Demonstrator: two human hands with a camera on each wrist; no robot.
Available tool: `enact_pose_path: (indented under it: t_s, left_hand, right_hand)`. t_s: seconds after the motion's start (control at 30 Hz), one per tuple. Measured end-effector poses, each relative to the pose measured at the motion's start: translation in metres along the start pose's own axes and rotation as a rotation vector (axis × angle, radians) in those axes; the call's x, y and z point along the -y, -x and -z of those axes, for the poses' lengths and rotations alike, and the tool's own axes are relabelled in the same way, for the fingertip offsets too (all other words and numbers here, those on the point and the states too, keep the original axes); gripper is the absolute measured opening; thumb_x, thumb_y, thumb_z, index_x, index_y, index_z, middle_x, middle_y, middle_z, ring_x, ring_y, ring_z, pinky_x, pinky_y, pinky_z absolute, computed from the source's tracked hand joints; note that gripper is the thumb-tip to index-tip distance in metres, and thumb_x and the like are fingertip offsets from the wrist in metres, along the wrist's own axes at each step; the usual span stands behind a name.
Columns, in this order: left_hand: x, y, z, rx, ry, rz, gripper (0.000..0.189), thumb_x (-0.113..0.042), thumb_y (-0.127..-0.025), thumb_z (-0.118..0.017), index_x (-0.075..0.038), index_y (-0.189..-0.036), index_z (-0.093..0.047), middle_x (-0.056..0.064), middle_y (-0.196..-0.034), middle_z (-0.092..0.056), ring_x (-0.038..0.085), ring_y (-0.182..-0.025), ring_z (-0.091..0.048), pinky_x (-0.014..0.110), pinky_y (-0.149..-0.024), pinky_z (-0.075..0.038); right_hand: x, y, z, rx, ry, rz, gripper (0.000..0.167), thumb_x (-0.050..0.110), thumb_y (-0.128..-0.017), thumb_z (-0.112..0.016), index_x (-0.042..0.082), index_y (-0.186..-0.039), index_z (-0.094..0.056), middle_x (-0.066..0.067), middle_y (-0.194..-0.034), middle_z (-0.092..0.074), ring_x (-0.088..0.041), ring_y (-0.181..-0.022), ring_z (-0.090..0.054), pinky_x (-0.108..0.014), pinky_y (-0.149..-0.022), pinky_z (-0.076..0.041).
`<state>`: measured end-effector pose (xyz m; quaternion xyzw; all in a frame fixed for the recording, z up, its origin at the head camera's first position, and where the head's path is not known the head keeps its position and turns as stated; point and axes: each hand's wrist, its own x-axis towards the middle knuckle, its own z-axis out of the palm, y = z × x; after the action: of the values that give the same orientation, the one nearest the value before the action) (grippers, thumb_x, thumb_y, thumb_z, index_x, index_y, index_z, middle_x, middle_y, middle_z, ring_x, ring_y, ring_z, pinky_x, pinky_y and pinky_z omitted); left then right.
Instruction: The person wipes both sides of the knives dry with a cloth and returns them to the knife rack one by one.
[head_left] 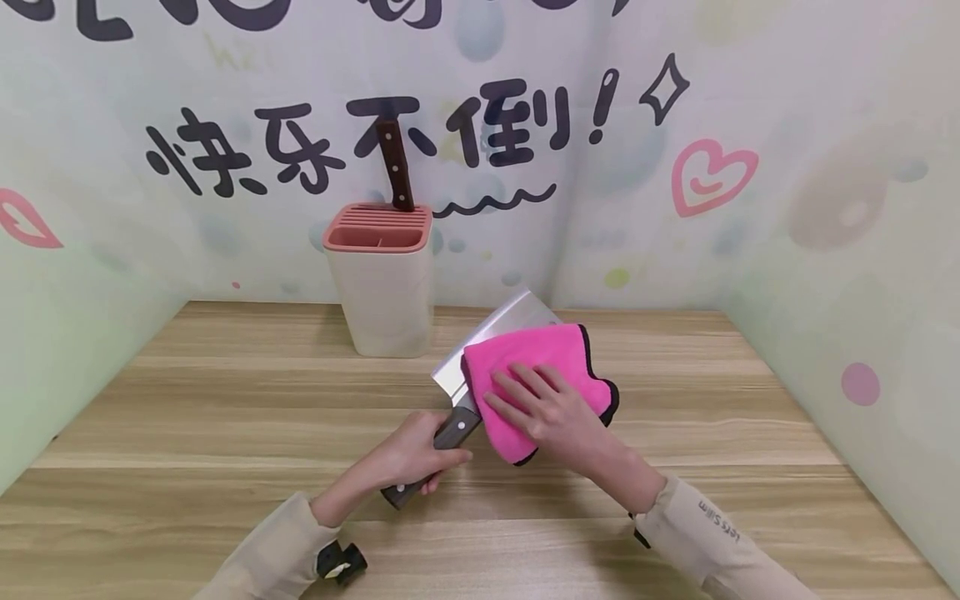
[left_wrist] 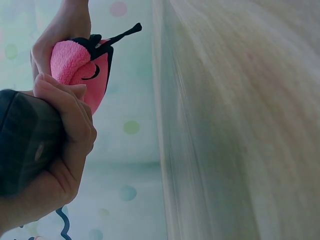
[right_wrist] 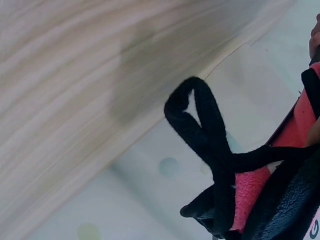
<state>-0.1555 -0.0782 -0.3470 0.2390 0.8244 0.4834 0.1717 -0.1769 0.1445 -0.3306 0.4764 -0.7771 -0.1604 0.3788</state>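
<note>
My left hand (head_left: 420,450) grips the dark riveted handle of a cleaver (head_left: 498,325) in the head view. Its broad, shiny blade slants up to the right, in front of the wall. A pink cloth (head_left: 551,346) with black edging covers much of the blade. My right hand (head_left: 566,421) holds the cloth against the blade, fingers spread over the top and thumb hidden. In the left wrist view, the cloth (left_wrist: 70,60) bulges around the far side of the left hand (left_wrist: 65,135). A black edging loop (right_wrist: 200,120) dangles in the right wrist view.
A white knife block (head_left: 382,300) with a pink slotted top stands at the back, left of the cleaver. One brown-handled knife (head_left: 395,167) sits upright in it. The wood-grain table (head_left: 225,400) meets printed wall sheets (head_left: 810,275) at the back and sides.
</note>
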Motion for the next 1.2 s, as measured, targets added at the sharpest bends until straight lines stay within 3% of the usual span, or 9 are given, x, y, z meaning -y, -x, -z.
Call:
enact_pose_path:
  t_s: [0.1, 0.2, 0.33, 0.47, 0.63, 0.8, 1.2]
  left_hand:
    - [0.001, 0.000, 0.000, -0.005, 0.001, -0.004, 0.015, -0.008, -0.082, -0.060, 0.000, -0.085, -0.047, 0.000, -0.043, -0.045, 0.006, -0.032, -0.044, 0.029, -0.031, -0.042]
    - [0.001, 0.000, 0.000, -0.007, 0.004, -0.009, 0.018, -0.009, -0.083, -0.060, 0.003, -0.088, -0.047, 0.000, -0.044, -0.045, 0.006, -0.032, -0.044, 0.030, -0.031, -0.042]
    - [0.001, 0.000, 0.000, -0.004, 0.005, -0.004, 0.019, -0.008, -0.083, -0.060, 0.005, -0.090, -0.047, 0.001, -0.044, -0.045, 0.007, -0.032, -0.044, 0.029, -0.032, -0.042]
    - [0.001, 0.001, 0.000, -0.003, 0.007, -0.003, 0.015, -0.006, -0.083, -0.059, 0.003, -0.086, -0.047, 0.001, -0.043, -0.045, 0.007, -0.032, -0.044, 0.029, -0.032, -0.042]
    - [0.001, 0.001, -0.001, -0.002, 0.013, -0.004, 0.017, -0.006, -0.083, -0.059, 0.004, -0.088, -0.047, 0.001, -0.044, -0.045, 0.007, -0.032, -0.044, 0.029, -0.032, -0.042]
    - [0.001, 0.002, -0.001, -0.003, 0.020, -0.008, 0.020, -0.008, -0.083, -0.059, 0.006, -0.091, -0.047, 0.001, -0.044, -0.045, 0.007, -0.032, -0.043, 0.029, -0.032, -0.041]
    - [-0.001, 0.005, -0.003, 0.007, 0.002, -0.006, 0.014, -0.006, -0.082, -0.059, 0.000, -0.081, -0.047, 0.000, -0.043, -0.045, 0.007, -0.031, -0.043, 0.028, -0.032, -0.042]
  right_hand:
    - [0.002, 0.000, 0.000, -0.013, -0.013, 0.030, 0.044, 0.009, -0.073, -0.067, 0.016, -0.116, -0.060, -0.008, -0.120, -0.055, -0.026, -0.110, -0.050, -0.037, -0.088, -0.043]
    - [0.003, 0.000, -0.001, -0.034, -0.020, 0.049, 0.035, 0.005, -0.084, -0.049, 0.015, -0.116, -0.060, -0.009, -0.120, -0.055, -0.027, -0.111, -0.050, -0.037, -0.088, -0.043]
    - [0.004, 0.000, -0.001, -0.054, -0.022, 0.056, 0.039, 0.002, -0.091, -0.032, 0.014, -0.115, -0.060, -0.009, -0.120, -0.055, -0.027, -0.111, -0.050, -0.037, -0.088, -0.043]
    - [0.005, 0.001, -0.001, -0.041, -0.021, 0.059, 0.035, 0.005, -0.083, -0.052, 0.014, -0.115, -0.060, -0.009, -0.121, -0.054, -0.026, -0.111, -0.050, -0.037, -0.088, -0.043]
    - [0.004, 0.001, -0.002, -0.022, -0.036, 0.048, 0.049, 0.009, -0.069, -0.069, 0.015, -0.116, -0.059, -0.008, -0.122, -0.053, -0.026, -0.112, -0.049, -0.038, -0.088, -0.043]
    - [-0.001, 0.001, 0.000, 0.017, -0.044, 0.005, 0.052, 0.012, -0.068, -0.074, 0.016, -0.118, -0.059, -0.007, -0.123, -0.053, -0.026, -0.112, -0.048, -0.038, -0.089, -0.042]
    - [-0.021, 0.005, -0.003, 0.061, -0.066, -0.122, 0.056, 0.003, -0.068, -0.074, 0.014, -0.120, -0.057, -0.009, -0.121, -0.054, -0.028, -0.112, -0.048, -0.038, -0.085, -0.044]
